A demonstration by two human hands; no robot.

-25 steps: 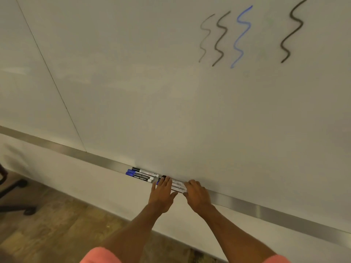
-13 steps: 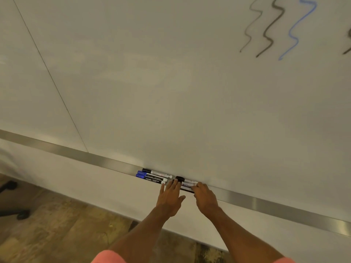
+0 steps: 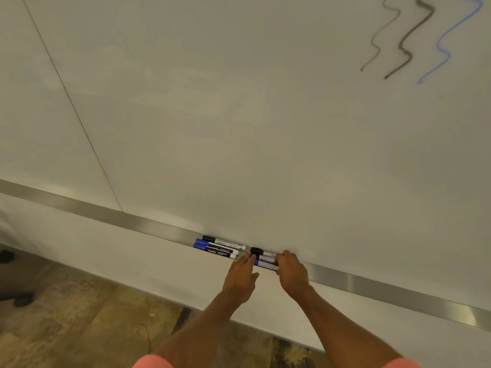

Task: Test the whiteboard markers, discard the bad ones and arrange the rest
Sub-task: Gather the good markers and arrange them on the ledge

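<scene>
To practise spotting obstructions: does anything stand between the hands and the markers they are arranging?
Nothing visible does. The left hand touches the markers' left end, the right hand holds their right end, on the tray.

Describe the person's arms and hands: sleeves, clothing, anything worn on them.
Both forearms are bare. The left hand and the right hand wear no gloves, and no ring, watch or bracelet shows on either. The left sleeve and the right sleeve are short, plain and salmon-pink; only their ends show at the bottom edge of the picture.
</scene>
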